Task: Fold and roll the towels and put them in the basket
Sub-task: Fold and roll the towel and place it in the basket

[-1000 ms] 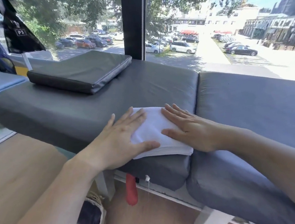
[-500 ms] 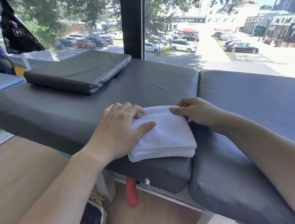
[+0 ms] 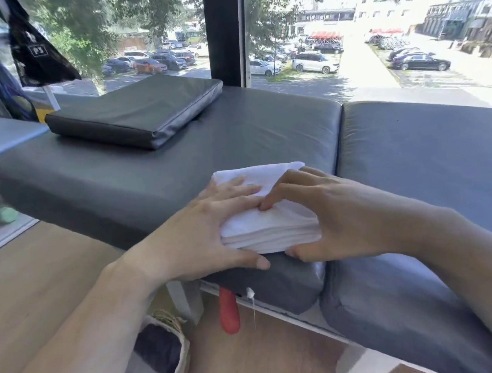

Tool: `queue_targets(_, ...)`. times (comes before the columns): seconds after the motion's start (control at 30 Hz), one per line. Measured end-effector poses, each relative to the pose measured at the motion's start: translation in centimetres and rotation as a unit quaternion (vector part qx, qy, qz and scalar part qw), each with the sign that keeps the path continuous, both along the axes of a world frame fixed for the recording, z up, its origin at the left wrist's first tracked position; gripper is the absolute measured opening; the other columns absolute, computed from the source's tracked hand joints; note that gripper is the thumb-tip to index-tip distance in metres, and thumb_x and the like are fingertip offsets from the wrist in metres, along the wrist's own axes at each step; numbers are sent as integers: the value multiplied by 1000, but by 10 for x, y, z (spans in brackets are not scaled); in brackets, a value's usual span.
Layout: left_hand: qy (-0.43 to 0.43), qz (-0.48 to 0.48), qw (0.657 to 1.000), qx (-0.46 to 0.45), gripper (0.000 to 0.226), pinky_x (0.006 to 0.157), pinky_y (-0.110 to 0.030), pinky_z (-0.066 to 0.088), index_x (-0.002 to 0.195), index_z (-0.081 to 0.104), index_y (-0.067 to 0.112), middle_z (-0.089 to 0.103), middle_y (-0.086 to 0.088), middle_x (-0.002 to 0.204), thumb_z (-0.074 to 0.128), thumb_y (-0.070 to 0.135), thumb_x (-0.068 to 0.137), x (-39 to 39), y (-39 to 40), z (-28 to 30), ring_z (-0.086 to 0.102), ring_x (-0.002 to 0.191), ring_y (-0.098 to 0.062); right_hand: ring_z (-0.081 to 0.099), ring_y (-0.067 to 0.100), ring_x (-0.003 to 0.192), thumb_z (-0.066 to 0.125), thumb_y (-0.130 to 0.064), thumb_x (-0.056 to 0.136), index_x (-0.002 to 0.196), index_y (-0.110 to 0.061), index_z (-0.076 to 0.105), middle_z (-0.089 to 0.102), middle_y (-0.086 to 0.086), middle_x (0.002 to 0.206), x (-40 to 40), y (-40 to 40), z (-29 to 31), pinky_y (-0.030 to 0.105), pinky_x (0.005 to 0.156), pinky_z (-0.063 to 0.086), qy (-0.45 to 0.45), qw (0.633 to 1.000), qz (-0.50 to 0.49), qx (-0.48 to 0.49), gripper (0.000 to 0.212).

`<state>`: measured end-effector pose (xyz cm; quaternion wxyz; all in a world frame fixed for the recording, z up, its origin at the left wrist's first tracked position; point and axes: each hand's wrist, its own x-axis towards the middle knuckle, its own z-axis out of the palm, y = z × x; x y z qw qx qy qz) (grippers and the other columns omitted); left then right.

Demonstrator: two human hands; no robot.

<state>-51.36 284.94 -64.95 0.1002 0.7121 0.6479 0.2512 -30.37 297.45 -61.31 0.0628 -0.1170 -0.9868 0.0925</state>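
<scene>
A white towel (image 3: 267,224), folded into a thick pad of several layers, lies at the front edge of the grey bench cushion (image 3: 195,161). My left hand (image 3: 204,233) grips its left side, fingers flat on top and thumb under the front edge. My right hand (image 3: 324,218) holds the right side, fingers curled over the top and thumb beneath. A woven basket (image 3: 176,359) stands on the floor at lower left, with a dark and a grey towel inside; my left forearm hides part of it.
A loose dark cushion (image 3: 139,112) lies on the bench at the back left. A second grey cushion (image 3: 427,189) adjoins on the right. A red strap (image 3: 228,311) hangs below the bench edge. Wooden floor (image 3: 40,276) spreads at left; a window lies beyond.
Both hands went from pressing flat on the towel to its far corners, then came back to its front. They now clasp both sides with thumbs underneath.
</scene>
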Motion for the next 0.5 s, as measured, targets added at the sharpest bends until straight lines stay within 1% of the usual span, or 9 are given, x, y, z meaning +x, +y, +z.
queue_targets(0.03, -1, 0, 1000, 8, 88, 122, -17, 7, 143, 45, 49, 31, 32, 156, 87, 56, 66, 0, 0, -1, 4, 144, 20, 44, 9, 121, 68, -44, 71, 134, -45, 43, 46, -21, 129, 1, -4, -1, 24, 101, 39, -13, 999, -3, 36, 67)
queue_targets(0.1, -2, -2, 1000, 23, 85, 123, -19, 6, 143, 43, 51, 32, 29, 157, 87, 50, 70, 1, -1, -2, 5, 145, 19, 47, 14, 114, 62, -37, 70, 137, -38, 40, 47, -15, 127, 0, -11, -4, 27, 91, 43, -20, 993, -14, 116, 71)
queue_targets(0.2, 9, 1, 999, 44, 85, 124, -21, 9, 146, 45, 44, 33, 26, 158, 86, 48, 72, 2, -3, -5, 8, 147, 15, 56, 22, 97, 61, -18, 68, 130, -28, 49, 55, -6, 114, -7, -15, -17, 32, 68, 45, 13, 975, -33, 219, 64)
queue_targets(0.27, 14, 6, 998, 59, 90, 125, -26, 11, 148, 46, 37, 35, 22, 158, 85, 55, 70, 2, -3, -7, 12, 148, 12, 59, 25, 85, 57, -11, 68, 121, -24, 56, 60, -5, 101, -11, -12, -22, 32, 53, 38, 56, 964, -54, 253, 55)
queue_targets(0.3, 16, 11, 998, 65, 92, 125, -29, 14, 148, 47, 35, 36, 20, 158, 84, 60, 68, 2, -3, -8, 14, 149, 10, 61, 27, 79, 55, -12, 67, 116, -24, 58, 62, -5, 95, -12, -9, -21, 30, 51, 34, 86, 963, -62, 247, 51)
queue_targets(0.33, 18, 17, 997, 72, 94, 125, -32, 17, 148, 48, 34, 39, 19, 157, 83, 63, 66, 3, -4, -10, 18, 149, 8, 62, 28, 73, 54, -14, 66, 112, -25, 58, 65, -6, 90, -12, -7, -17, 29, 51, 32, 118, 966, -72, 218, 47)
queue_targets(0.4, 10, 28, 995, 96, 87, 121, -36, 27, 143, 52, 32, 49, 20, 148, 81, 63, 67, 4, -5, -12, 31, 145, 3, 61, 29, 68, 53, -18, 71, 109, -32, 56, 69, -11, 89, -9, -5, -7, 32, 54, 37, 166, 974, -104, 112, 40)
queue_targets(0.47, -13, 51, 988, 143, 68, 107, -35, 42, 131, 58, 32, 60, 19, 129, 84, 51, 71, 5, -8, -12, 51, 128, -4, 60, 23, 69, 57, -14, 75, 107, -35, 55, 71, -14, 89, -4, -3, 3, 34, 59, 45, 182, 976, -109, -38, 37)
queue_targets(0.5, -22, 64, 984, 164, 62, 99, -36, 46, 127, 59, 32, 62, 18, 121, 85, 42, 72, 7, -9, -11, 56, 119, -8, 57, 20, 65, 58, -8, 77, 105, -34, 56, 72, -12, 87, -1, -1, 8, 32, 59, 46, 190, 971, -95, -106, 39)
